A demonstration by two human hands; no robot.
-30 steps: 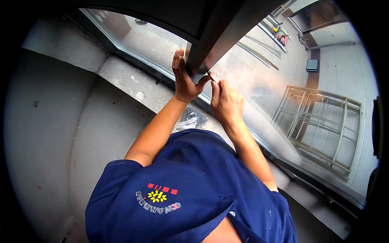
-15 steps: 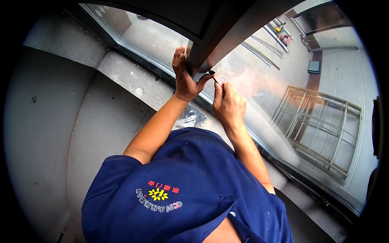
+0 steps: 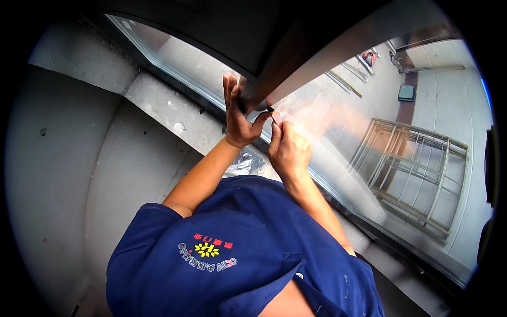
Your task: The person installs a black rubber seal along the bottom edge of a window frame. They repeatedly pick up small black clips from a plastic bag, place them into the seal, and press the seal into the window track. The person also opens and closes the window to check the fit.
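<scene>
A dark window frame post (image 3: 270, 79) comes down between the two panes in front of me. My left hand (image 3: 240, 119) lies along its left side, fingers stretched upward and thumb reaching across to the right. At the thumb's tip, a small black piece (image 3: 271, 109) sits at the post's lower edge. Just right of it, my right hand (image 3: 290, 150) is closed in a pinch, its thumb and forefinger on a thin, narrow thing pointing toward the black piece. Too little of that thing shows to tell its kind.
A concrete ledge (image 3: 166, 113) runs below the glass, with a crumpled plastic bag (image 3: 244, 164) on it. Beyond the right pane stand a metal rack of bars (image 3: 417, 174) and a dark box (image 3: 406, 93). Long metal strips (image 3: 344, 84) lie on the floor there.
Both hands and the post sit slightly lower in the picture, as does the scene behind the glass. The hands keep the same hold at the post.
</scene>
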